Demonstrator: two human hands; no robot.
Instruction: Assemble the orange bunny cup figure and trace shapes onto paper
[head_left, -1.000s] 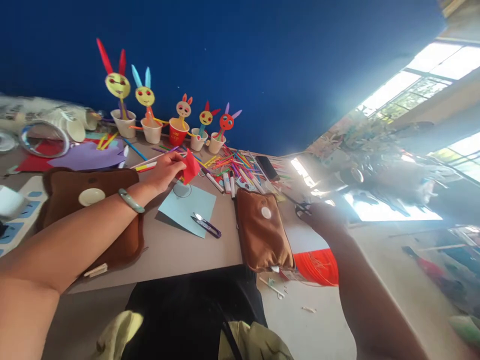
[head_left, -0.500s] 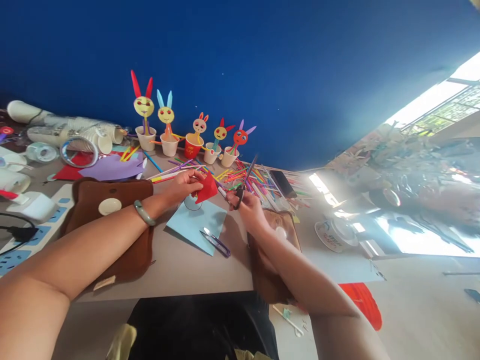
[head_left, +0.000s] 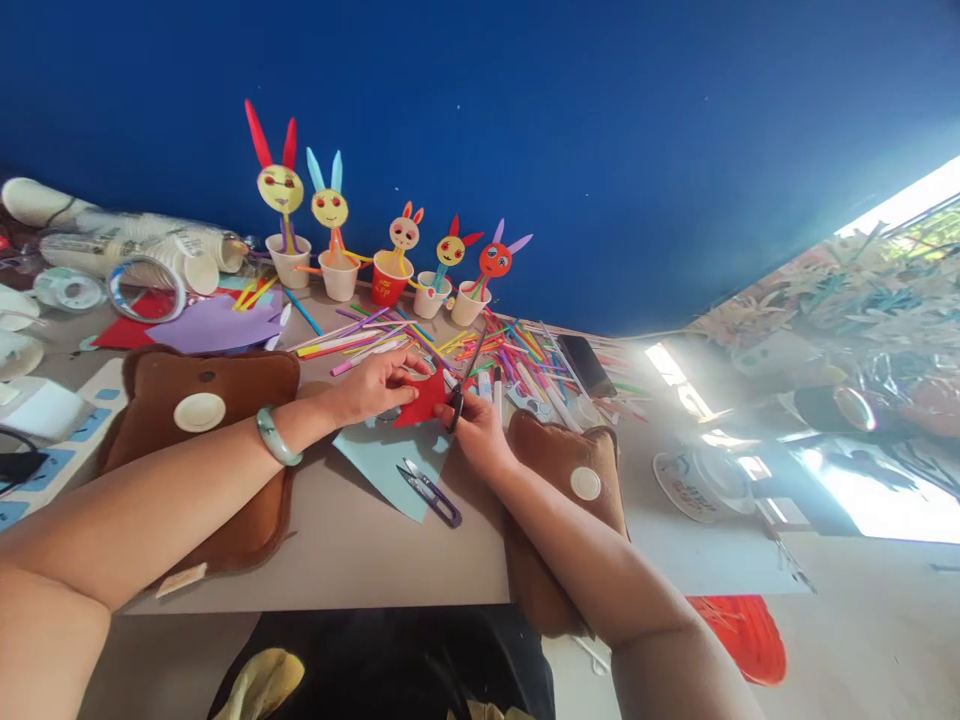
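Note:
Between thumb and fingers, my left hand [head_left: 375, 385] pinches a small piece of red paper [head_left: 422, 400] above the table. My right hand [head_left: 480, 430] grips a pair of black-handled scissors [head_left: 457, 400], their blades pointing up and away beside the paper's right edge. Whether the blades touch the paper I cannot tell. Below both hands lies a light blue sheet of paper [head_left: 379, 460]. On its right part rest purple thread snips [head_left: 430, 492], blades toward the upper left.
Several paper cups with rabbit-faced figures, one a red cup [head_left: 390, 280], stand along the blue wall. Coloured sticks [head_left: 360, 345] lie scattered before them. Brown cushions [head_left: 202, 375] flank the workspace. A phone [head_left: 586, 365] and a white tub [head_left: 694, 485] are on the right.
My right hand has brought the scissors left, close to the red paper. The left hand has turned the paper and shifted slightly right. The camera view has moved a little.

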